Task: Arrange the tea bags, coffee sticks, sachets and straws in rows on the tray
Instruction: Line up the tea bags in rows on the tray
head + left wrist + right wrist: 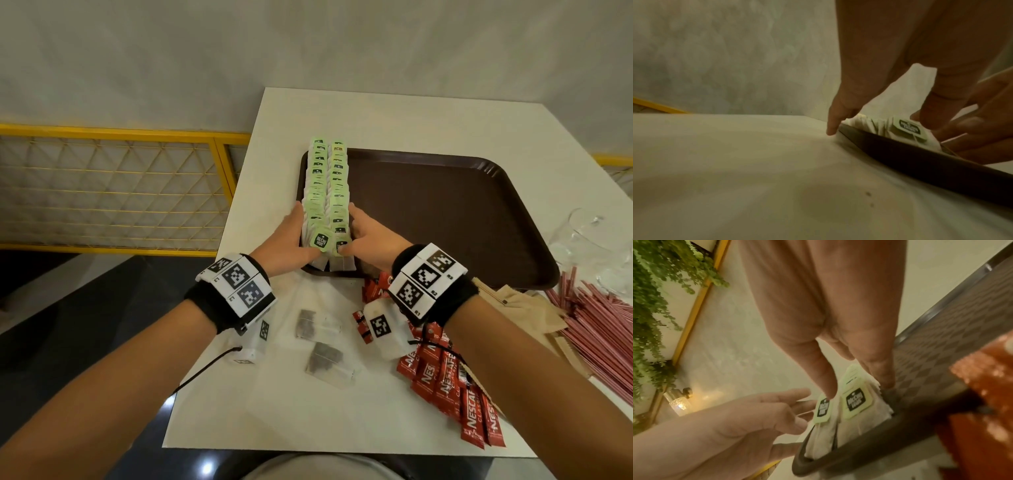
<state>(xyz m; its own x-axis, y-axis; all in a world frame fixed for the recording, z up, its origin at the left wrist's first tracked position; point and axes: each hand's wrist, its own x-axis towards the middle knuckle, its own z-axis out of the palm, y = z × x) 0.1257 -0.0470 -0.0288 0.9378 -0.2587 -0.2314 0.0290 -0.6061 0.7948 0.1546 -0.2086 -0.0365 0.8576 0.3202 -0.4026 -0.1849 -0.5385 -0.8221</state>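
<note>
Two rows of tea bags (327, 195) with green tags lie side by side along the left edge of the brown tray (445, 212), which sits on the white surface (404, 116). The left hand (291, 236) is flat against the outer side of the left row, fingers straight, so its grip is apart. The right hand (371, 236) lies along the other side of the rows, fingers straight too (its thumb touches the nearest green tag). Two loose tea bags (322, 339) lie on the surface near the wrists. Red coffee sticks (448, 383) are piled under the right arm. Brown sachets (520, 308) and red straws (596, 322) lie to the right, off the tray.
</note>
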